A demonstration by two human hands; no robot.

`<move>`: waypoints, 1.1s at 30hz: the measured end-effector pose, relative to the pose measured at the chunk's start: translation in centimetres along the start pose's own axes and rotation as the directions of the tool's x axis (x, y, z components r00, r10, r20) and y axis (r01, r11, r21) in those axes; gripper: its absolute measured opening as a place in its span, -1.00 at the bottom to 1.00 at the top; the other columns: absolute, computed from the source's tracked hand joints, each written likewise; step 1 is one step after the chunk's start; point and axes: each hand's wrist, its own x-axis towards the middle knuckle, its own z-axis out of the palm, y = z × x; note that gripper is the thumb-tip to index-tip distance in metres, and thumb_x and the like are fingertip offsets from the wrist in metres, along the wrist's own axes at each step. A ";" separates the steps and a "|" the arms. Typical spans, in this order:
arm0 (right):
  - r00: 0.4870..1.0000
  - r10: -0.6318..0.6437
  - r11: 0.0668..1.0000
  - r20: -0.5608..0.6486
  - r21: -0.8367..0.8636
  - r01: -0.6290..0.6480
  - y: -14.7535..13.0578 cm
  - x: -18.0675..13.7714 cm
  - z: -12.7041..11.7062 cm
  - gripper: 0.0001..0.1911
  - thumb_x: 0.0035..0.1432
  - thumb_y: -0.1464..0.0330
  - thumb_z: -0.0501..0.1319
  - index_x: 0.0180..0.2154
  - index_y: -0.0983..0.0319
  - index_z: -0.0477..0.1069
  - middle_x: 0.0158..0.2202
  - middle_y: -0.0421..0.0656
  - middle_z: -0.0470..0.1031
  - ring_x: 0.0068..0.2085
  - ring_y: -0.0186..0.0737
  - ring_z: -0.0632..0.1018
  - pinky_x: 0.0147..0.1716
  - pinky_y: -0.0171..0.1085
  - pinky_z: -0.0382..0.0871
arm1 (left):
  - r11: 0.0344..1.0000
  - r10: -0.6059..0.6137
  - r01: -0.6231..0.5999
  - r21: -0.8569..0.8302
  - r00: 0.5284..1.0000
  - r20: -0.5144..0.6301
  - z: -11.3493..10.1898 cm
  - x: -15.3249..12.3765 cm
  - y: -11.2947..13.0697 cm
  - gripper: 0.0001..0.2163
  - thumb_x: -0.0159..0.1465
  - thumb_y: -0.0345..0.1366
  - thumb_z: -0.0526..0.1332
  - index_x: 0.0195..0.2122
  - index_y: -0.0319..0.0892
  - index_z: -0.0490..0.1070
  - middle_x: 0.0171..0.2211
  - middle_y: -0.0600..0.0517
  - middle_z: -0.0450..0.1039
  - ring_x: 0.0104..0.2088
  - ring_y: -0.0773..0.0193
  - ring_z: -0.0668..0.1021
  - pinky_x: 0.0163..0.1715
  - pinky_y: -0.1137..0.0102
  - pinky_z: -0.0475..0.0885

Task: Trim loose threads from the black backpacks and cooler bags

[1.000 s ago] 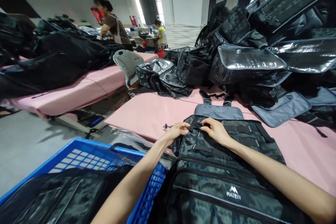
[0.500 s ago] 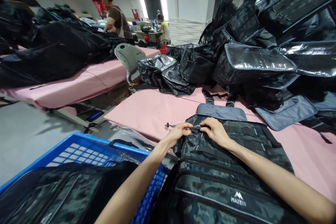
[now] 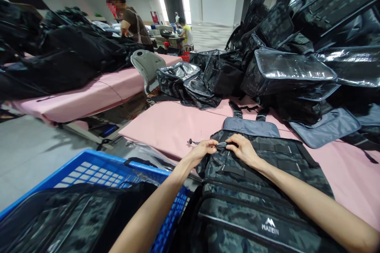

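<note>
A dark camouflage backpack (image 3: 237,205) with a white MATEIN logo lies spread out in front of me. Over its far left corner, my left hand (image 3: 204,148) pinches one end of a narrow grey strip (image 3: 221,144). Facing it, my right hand (image 3: 242,148) has thumb and fingertips closed on the strip's other end. A grey cord with a small black end piece (image 3: 190,141) sticks out to the left of my left hand; whether it joins the strip is hidden by the fingers. Beyond the hands lies a grey panel (image 3: 252,126) with dark straps.
A blue plastic basket (image 3: 97,156) holding a dark backpack stands at my left. Silver-lined bags (image 3: 293,65) are piled on the pink-covered table (image 3: 172,122). Another pink table (image 3: 118,87) bears black bags, near a grey chair (image 3: 145,65). A person (image 3: 133,23) stands beyond.
The grey strip between my fingertips has turned slightly and shows a lighter face. Both hands keep nearly the same place. The standing person in the back has shifted a little.
</note>
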 end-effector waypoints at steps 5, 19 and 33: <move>1.000 0.004 0.993 0.023 0.118 -0.007 0.0 0.3 0.3 -0.94 0.08 0.39 0.20 -0.35 0.22 0.43 -0.35 -0.18 0.48 -0.27 -0.25 0.45 -0.23 -0.25 0.28 | 1.000 0.005 -0.005 -0.026 1.000 0.031 0.1 0.1 -0.2 -0.73 -0.20 -0.45 0.34 -0.40 -0.27 0.45 -0.54 0.11 0.38 -0.55 0.44 0.38 -0.47 0.50 0.21; 0.999 0.049 0.998 0.002 -0.031 -0.049 -0.1 -0.6 -1.3 -0.91 0.10 0.37 0.19 -0.31 0.17 0.46 -0.33 -0.17 0.49 -0.26 -0.22 0.44 -0.21 -0.24 0.27 | 0.998 0.020 -0.017 -0.061 0.999 0.043 -0.5 0.6 -1.1 -0.71 -0.17 -0.45 0.35 -0.36 -0.25 0.44 -0.51 0.10 0.40 -0.50 0.41 0.42 -0.42 0.49 0.25; 0.997 0.072 0.997 -0.008 -0.005 -0.072 -0.1 -0.3 -0.8 -0.91 0.10 0.39 0.21 -0.31 0.20 0.47 -0.32 -0.17 0.50 -0.25 -0.23 0.44 -0.22 -0.24 0.28 | 0.996 -0.003 0.008 -0.092 0.999 0.048 -0.1 0.3 -0.8 -0.69 -0.19 -0.44 0.36 -0.35 -0.25 0.43 -0.52 0.10 0.41 -0.52 0.40 0.42 -0.42 0.48 0.27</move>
